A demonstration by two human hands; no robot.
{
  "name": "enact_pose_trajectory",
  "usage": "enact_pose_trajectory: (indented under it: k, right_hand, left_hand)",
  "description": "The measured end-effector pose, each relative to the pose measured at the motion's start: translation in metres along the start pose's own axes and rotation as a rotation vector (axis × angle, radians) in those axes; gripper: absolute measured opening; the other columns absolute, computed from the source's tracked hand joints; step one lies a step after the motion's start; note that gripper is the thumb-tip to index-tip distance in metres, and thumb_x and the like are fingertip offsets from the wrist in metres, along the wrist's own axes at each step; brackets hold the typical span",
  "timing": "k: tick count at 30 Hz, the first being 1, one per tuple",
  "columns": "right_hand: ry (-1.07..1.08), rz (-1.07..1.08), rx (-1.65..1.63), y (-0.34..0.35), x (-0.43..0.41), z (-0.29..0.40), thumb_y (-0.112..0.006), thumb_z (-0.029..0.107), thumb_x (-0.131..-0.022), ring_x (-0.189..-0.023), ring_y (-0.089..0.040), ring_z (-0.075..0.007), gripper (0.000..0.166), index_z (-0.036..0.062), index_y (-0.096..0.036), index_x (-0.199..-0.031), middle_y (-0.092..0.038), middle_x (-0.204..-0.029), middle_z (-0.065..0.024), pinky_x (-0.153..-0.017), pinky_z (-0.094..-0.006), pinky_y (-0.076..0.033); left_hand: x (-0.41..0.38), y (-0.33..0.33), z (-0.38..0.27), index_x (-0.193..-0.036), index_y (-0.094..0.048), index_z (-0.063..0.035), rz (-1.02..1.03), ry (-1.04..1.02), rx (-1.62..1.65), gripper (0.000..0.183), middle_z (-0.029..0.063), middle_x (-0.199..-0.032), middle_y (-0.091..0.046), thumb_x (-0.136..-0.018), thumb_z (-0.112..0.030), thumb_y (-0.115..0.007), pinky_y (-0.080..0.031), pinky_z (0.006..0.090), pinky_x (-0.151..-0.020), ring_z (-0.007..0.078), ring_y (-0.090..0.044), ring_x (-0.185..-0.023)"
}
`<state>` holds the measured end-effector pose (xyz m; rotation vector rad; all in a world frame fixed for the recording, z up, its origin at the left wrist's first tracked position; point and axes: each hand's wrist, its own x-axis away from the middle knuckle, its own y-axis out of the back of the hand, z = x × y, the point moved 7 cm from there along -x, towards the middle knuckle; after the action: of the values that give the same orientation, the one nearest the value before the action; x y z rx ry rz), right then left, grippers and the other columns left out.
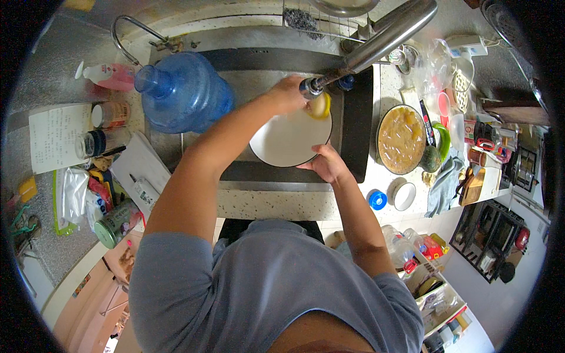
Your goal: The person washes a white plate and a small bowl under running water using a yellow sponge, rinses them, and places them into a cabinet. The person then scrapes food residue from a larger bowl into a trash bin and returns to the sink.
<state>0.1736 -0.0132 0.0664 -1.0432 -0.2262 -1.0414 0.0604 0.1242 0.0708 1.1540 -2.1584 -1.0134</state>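
A white bowl with a dark rim (289, 137) is held tilted over the dark-edged sink (357, 132). My right hand (327, 163) grips its near right edge, thumb over the rim. At the far edge my left hand (291, 95) has its fingers on a small yellow-and-pale item (319, 106), possibly a sponge, pressed to the inside of the bowl. The faucet spout (311, 87) partly hides those fingers. To the left, a large blue water jug (183, 92) lies on its side in the sink.
On the right counter are a dish of brownish food in liquid (401, 139), a blue cap (378, 200), a small white bowl (404, 196), a dark green squash (431, 159) and a grey cloth (445, 185). Jars (110, 114) and a pink spray bottle (110, 76) stand left.
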Motion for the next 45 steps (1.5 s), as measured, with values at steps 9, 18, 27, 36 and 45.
enact_pose_trajectory:
  k: [9,18,27,36,45]
  right_hand:
    - [0.481,-0.344,0.385,0.013,-0.022,0.018,-0.068,0.017,-0.062,-0.117,-0.034,-0.0272,0.106,0.0052,0.007,-0.136,-0.025,-0.128,-0.0152,-0.094,-0.0420,-0.035]
    - [0.304,-0.071,0.140,0.023,-0.007,0.025,-0.059,0.057,-0.071,-0.130,-0.022,-0.0305,0.100,0.0100,-0.006,-0.141,-0.022,-0.141,-0.0155,-0.105,-0.0482,-0.018]
    - [-0.283,0.204,0.167,0.023,-0.008,0.033,-0.052,0.055,-0.079,-0.101,-0.058,-0.0235,0.069,0.0102,-0.039,-0.130,-0.054,-0.119,-0.0088,-0.078,-0.0412,-0.051]
    - [0.004,0.075,-0.019,0.010,-0.007,0.013,-0.057,0.032,-0.074,-0.108,-0.050,-0.0286,0.071,0.0083,-0.025,-0.133,-0.044,-0.123,-0.0144,-0.076,-0.0446,-0.051]
    - [0.417,-0.336,0.372,0.013,-0.019,0.014,-0.064,0.014,-0.063,-0.115,-0.038,-0.0265,0.098,0.0055,0.000,-0.137,-0.028,-0.129,-0.0166,-0.085,-0.0350,-0.044]
  left_hand:
    - [0.125,-0.096,0.079,-0.095,-0.061,-0.0022,-0.537,1.116,0.559,0.040,0.0179,-0.096,-0.064,-0.077,-0.037,-0.064,-0.046,0.0401,-0.076,0.0333,-0.061,-0.090]
    - [0.111,-0.054,0.099,-0.108,-0.052,-0.0025,-0.519,0.636,1.013,0.032,0.0063,-0.099,-0.061,-0.080,-0.009,-0.065,-0.049,0.0314,-0.077,0.0161,-0.059,-0.087]
    - [-0.003,0.024,0.015,-0.083,-0.059,-0.0037,0.113,0.008,0.274,0.024,0.0126,-0.076,-0.061,-0.065,-0.014,-0.070,-0.044,0.0353,-0.067,0.0189,-0.057,-0.070]
    - [0.037,-0.020,0.099,-0.083,-0.064,-0.0025,-0.085,0.424,0.334,0.041,0.0178,-0.075,-0.064,-0.066,-0.039,-0.070,-0.048,0.0395,-0.064,0.0302,-0.063,-0.070]
    - [0.152,-0.115,0.061,-0.115,-0.047,-0.0003,-0.369,1.149,0.515,0.062,0.0201,-0.110,-0.056,-0.066,-0.024,-0.076,-0.045,0.0414,-0.085,0.0349,-0.055,-0.103]
